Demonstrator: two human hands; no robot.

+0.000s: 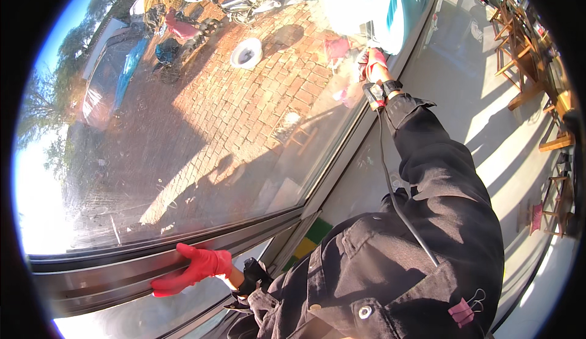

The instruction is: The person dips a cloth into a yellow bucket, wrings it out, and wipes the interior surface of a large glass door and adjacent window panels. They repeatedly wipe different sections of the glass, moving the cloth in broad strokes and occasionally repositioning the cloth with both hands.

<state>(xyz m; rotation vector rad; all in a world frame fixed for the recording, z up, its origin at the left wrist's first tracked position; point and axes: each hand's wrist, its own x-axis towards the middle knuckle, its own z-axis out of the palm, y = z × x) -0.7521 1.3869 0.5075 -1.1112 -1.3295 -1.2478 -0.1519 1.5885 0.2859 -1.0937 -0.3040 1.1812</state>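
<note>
My left hand [194,270], in a red glove, lies against the metal window rail [114,265] with its thumb and fingers spread apart. Above that rail stretches a large glass pane [192,156], streaked and smudged near its lower left. My right hand [373,62], gloved in red and white, is reached far out beside the upright window frame [341,156]. A light blue curtain [400,18] hangs next to it. Glare and the small size hide whether those fingers hold anything. A pinkish patch [336,48] shows in the glass near this hand, perhaps its reflection.
A cable [389,179] runs from my right wrist to my jacket. Through the glass show brick paving [274,87], a white basin [246,53], a motorcycle [249,2] and a covered car [110,73]. Wooden stools [519,48] stand on the pale floor [462,64] at right.
</note>
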